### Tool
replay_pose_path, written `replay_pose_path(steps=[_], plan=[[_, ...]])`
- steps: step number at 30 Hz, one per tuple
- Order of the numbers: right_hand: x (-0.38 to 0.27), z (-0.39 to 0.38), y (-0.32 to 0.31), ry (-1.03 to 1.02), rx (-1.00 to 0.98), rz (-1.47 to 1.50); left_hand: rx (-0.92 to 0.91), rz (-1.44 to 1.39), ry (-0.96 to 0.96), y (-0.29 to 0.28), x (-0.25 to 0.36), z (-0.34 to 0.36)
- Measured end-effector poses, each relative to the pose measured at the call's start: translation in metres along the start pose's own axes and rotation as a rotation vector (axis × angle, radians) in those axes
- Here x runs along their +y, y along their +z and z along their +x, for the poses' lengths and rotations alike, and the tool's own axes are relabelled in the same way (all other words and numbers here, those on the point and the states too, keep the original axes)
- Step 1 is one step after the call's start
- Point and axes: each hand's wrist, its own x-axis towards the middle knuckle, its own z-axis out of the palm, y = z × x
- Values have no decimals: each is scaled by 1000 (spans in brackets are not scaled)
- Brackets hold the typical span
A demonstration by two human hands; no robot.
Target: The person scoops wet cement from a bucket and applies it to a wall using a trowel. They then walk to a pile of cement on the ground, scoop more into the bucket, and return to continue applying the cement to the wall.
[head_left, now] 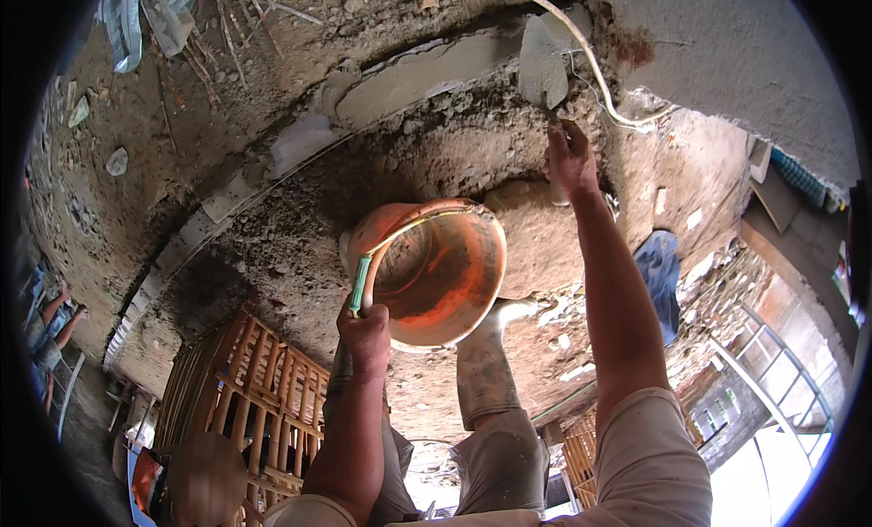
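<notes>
My left hand (366,338) is closed on the near-left rim of an orange bucket (436,309). The bucket tilts with its mouth toward me. Its wire handle lies along the rim and carries a green grip (361,282). Inside, the walls are smeared with grey residue. Stretched out ahead, my right hand (572,159) is wrapped round the handle of a trowel (543,65). The trowel's broad blade, coated in grey mortar, points away from me at the far end of a curved mortar-topped course (427,77).
A pale hose (581,36) bends past the trowel beside a grey concrete slab (745,64). Blue cloth (658,282) lies right of my arm. A bamboo crate (263,391) stands at lower left, near another person (207,482). Someone else (50,332) is at the far left.
</notes>
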Motion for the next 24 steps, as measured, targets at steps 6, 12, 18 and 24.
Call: replay_pose_path(steps=[6, 12, 18, 24], plan=[[14, 21, 20, 81, -39, 130, -19, -9, 9, 0, -4, 2], [41, 13, 32, -31, -169, -180, -28, -18, 3, 0, -5, 1], [53, 29, 22, -180, -79, -358, -15, 2, -20, -1, -2, 1], [35, 39, 6, 6, 37, 9, -24, -3, -21, -1, -2, 0]])
